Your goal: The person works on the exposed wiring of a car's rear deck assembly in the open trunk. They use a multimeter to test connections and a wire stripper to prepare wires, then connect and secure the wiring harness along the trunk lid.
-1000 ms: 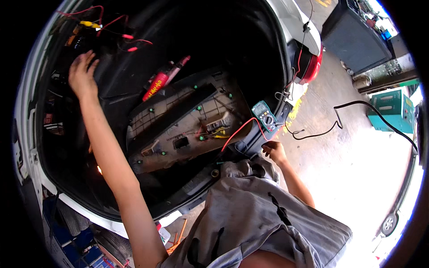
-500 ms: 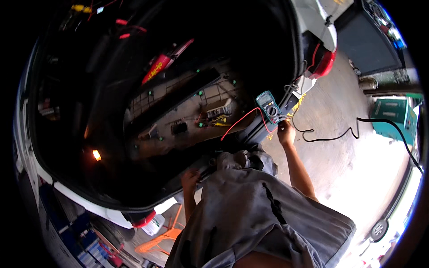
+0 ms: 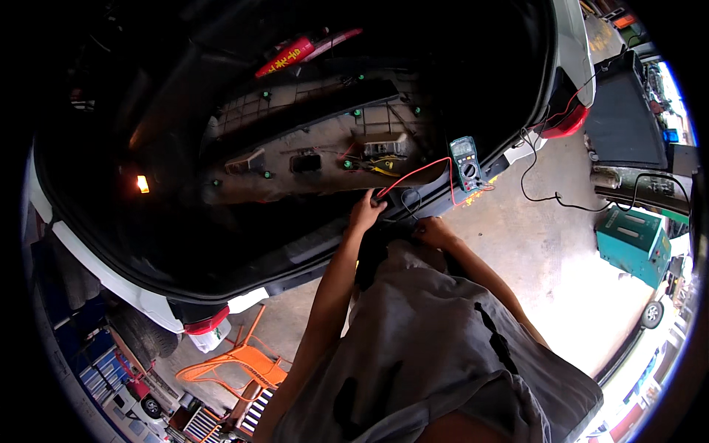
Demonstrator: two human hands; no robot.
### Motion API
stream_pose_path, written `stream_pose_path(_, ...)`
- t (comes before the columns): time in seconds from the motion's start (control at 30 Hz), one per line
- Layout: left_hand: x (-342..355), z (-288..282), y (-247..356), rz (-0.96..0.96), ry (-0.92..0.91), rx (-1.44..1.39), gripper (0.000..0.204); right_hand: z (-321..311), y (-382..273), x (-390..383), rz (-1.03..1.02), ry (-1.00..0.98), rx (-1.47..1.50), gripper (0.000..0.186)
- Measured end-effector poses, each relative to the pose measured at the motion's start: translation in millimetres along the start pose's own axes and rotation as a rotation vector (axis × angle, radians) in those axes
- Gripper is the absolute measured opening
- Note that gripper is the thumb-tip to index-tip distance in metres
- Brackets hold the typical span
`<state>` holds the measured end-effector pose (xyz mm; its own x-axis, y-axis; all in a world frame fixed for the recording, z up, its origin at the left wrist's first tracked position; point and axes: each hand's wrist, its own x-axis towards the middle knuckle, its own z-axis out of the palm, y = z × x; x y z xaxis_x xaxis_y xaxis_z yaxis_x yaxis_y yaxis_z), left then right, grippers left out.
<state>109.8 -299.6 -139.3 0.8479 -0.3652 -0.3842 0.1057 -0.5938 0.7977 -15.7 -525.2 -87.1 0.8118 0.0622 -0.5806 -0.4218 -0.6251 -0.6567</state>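
Note:
My left hand is closed around the end of a red test lead at the sill of an open car trunk. That lead arcs up and over to a teal-cased multimeter, which rests on the sill to the right, display upward. My right hand is beside it, close to my body, its fingers drawn together. What those fingers hold is hidden in shadow; a thin black lead loops just above them. Beyond my hands a trim panel with green clips lies in the trunk.
A small lit lamp glows at the trunk's left. Deeper inside lies a red object with yellow markings. Black cable trails over the floor at right toward a teal metal box. An orange chair stands at lower left.
My left hand has moved up and right onto the red lead. My right hand has left the multimeter and come in toward my body. The view has shifted.

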Motion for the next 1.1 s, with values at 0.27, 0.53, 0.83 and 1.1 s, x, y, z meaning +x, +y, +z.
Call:
stream_pose_path(0.27, -55, 20, 89, 0.378, 0.084, 0.267, 0.009, 34, -37, 10, 0.012, 0.230, -0.214, 0.022)
stream_pose_path(0.53, -112, 5, 158, 0.685, 0.093, 0.212, 0.010, 79, -115, 33, -0.109, 0.818, 0.105, 0.029)
stream_pose_path(0.83, -102, -20, 13, -0.258, 0.230, -0.431, 0.015, 40, -44, 33, 0.078, 0.295, 0.825, 0.044)
stream_pose_path(1.1, -175, -75, 54, -0.185, -0.204, -0.995, 0.021, 42, -45, -13, 0.054, 0.206, 0.965, 0.032)
